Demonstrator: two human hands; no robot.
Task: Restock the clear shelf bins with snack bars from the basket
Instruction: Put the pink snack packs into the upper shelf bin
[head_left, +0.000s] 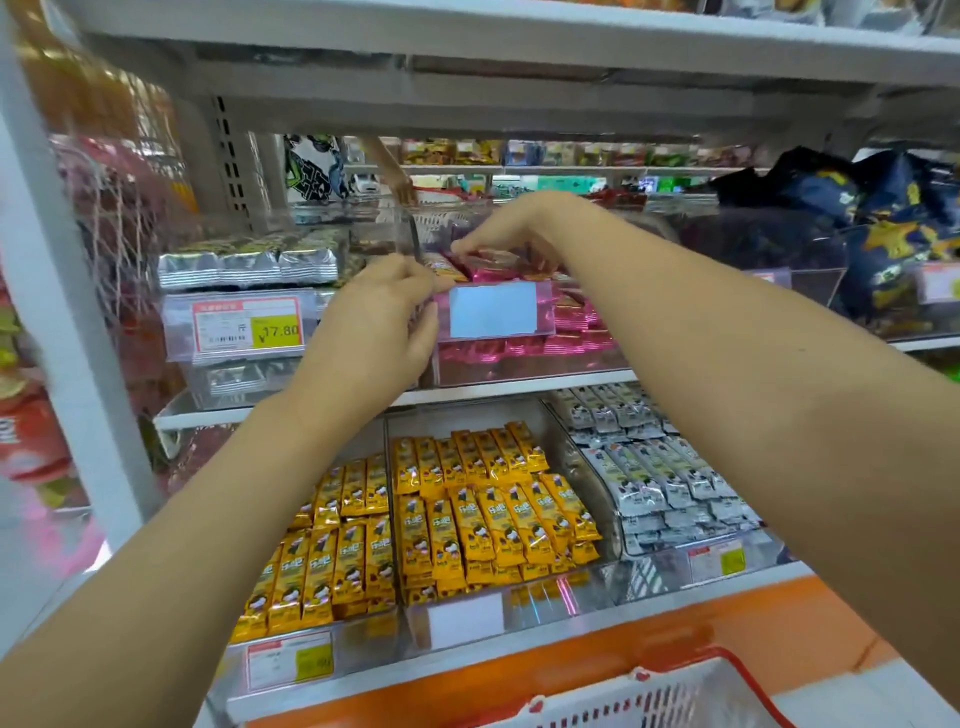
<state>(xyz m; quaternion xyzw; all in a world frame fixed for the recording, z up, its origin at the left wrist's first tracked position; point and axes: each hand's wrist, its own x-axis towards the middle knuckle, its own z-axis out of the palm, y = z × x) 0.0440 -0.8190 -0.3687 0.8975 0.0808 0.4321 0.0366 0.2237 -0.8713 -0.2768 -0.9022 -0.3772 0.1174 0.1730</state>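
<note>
Pink snack bars (524, 312) fill clear bin (540, 361), mid shelf, frame centre. R hand (514, 228) pinches bars at bin top, 12 o'clock. L hand (384, 312) grips bin's front corner, 9 o'clock. Yellow bars (467, 519) and basket (670, 696) at 6 o'clock.

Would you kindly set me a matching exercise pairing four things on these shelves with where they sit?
Things:
1. pink bars
2. yellow bars
3. basket
4. blue bags

Places:
A. bottom edge of the view
B. middle row, far right
C. middle row, centre
D. lower row, left and centre

Pairs: 1-C, 2-D, 3-A, 4-B
</note>
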